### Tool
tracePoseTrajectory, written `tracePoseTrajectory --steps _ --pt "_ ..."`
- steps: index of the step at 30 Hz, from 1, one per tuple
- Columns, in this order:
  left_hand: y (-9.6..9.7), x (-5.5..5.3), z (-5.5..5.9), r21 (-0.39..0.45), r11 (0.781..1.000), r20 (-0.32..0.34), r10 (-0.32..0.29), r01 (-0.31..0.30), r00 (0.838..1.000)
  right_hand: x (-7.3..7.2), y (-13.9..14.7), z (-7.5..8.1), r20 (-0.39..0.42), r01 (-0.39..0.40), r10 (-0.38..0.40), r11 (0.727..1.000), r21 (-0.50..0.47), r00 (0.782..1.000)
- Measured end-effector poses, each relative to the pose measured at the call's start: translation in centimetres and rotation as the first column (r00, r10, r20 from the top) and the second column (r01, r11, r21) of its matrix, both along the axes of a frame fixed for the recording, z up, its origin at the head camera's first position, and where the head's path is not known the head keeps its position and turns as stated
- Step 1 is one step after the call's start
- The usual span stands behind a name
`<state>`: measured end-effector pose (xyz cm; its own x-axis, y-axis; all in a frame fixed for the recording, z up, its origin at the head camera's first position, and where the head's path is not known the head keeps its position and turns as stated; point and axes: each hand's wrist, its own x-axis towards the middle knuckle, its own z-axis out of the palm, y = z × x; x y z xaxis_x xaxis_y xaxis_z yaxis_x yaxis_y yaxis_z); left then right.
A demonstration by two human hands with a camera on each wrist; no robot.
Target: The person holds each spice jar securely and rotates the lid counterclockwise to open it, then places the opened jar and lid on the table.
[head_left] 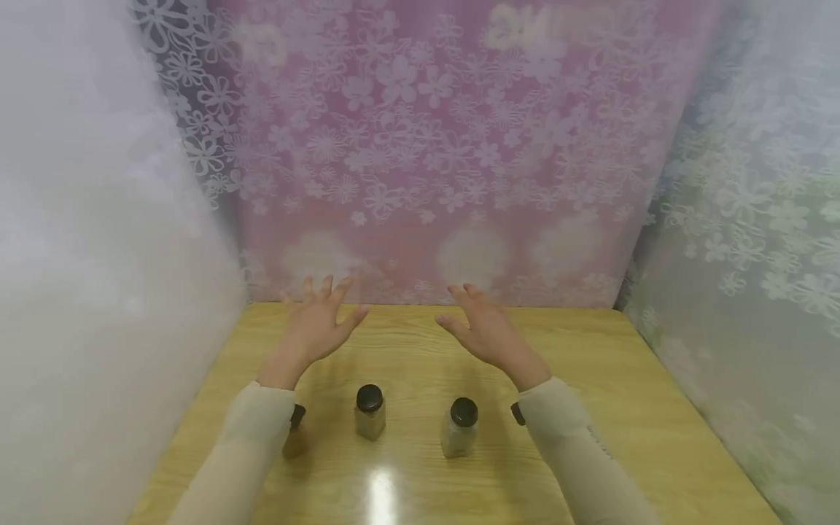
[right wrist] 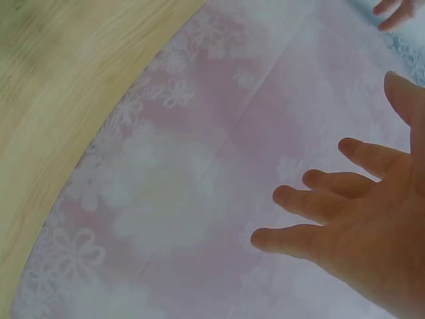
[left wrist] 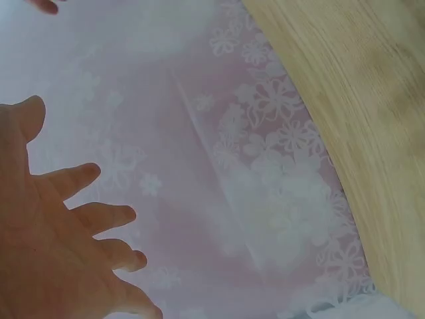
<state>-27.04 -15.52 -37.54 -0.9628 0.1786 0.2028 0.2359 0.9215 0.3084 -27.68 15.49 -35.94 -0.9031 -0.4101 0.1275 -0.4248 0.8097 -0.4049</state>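
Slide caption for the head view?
Left hand and right hand open over a wood-grained table, two black-capped jars upright between the sleeves.

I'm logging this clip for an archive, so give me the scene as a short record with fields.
Left hand: left hand raised, fingers spread, holding nothing
Right hand: right hand raised, fingers extended, holding nothing
Jars: left jar and right jar, both black-lidded, upright and apart
Nearer the person: right jar, slightly
Surface: wooden table
Backdrop: pink flower-patterned sheet
Unclear: brownish patch by the left sleeve
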Motion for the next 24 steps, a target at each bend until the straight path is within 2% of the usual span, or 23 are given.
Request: tracePoseTrajectory --steps 4,6,11,19,21,24 --pt "-1.5 1.6 -0.3 0.079 0.997 0.009 -0.003 0.002 1.0 0.1 -1.9 -0.3 -0.013 -0.064 0.064 0.998 0.001 0.998" --pt "-2.4 2.3 -0.9 0.127 0.992 0.01 -0.003 0.002 1.0 0.2 -3.1 -0.4 -0.019 -0.089 0.089 0.996 -0.003 0.996" --pt "-5.2 4.4 -2.4 0.263 0.964 -0.001 0.026 -0.025 1.0 1.1 -7.3 -0.6 -0.007 -0.148 0.147 0.989 -0.029 0.989" --pt "-7.8 8.1 -5.6 0.472 0.88 0.051 0.032 -0.052 0.998 3.2 -13.2 -0.6 0.035 -0.269 0.275 0.956 -0.116 0.961" --pt "-8.3 9.3 -6.4 0.521 0.851 0.066 0.044 -0.072 0.997 3.8 -14.5 -0.9 0.047 -0.299 0.309 0.943 -0.142 0.95" --pt "-8.9 11.0 -7.8 0.6 0.792 0.099 0.069 -0.115 0.993 4.6 -16.2 -1.8 0.062 -0.335 0.349 0.928 -0.166 0.935"
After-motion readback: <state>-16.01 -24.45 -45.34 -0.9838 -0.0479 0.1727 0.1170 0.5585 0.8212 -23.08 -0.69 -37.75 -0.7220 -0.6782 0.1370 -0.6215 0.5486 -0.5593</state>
